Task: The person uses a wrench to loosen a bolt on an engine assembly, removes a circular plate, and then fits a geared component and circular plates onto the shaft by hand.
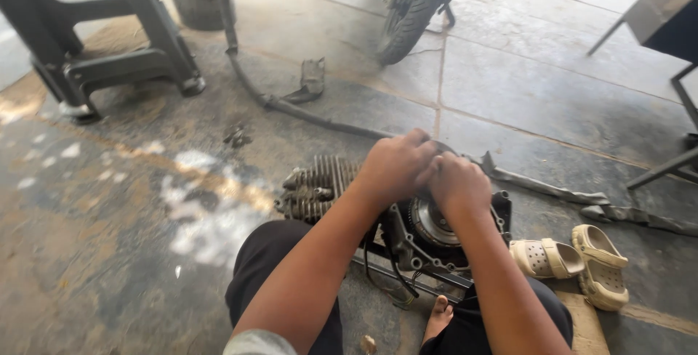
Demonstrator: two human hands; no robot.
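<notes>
Engine (407, 231): on the floor (109, 253) between your knees, steadied there. Left hand (396, 166) and right hand (459, 184) meet at its 12 o'clock edge, fingers curled together (grip hidden). Sandals (574, 260) at 3 o'clock.

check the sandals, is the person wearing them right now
No, both beige sandals lie empty on the floor beside the engine, and a bare foot shows between the person's legs.
</notes>
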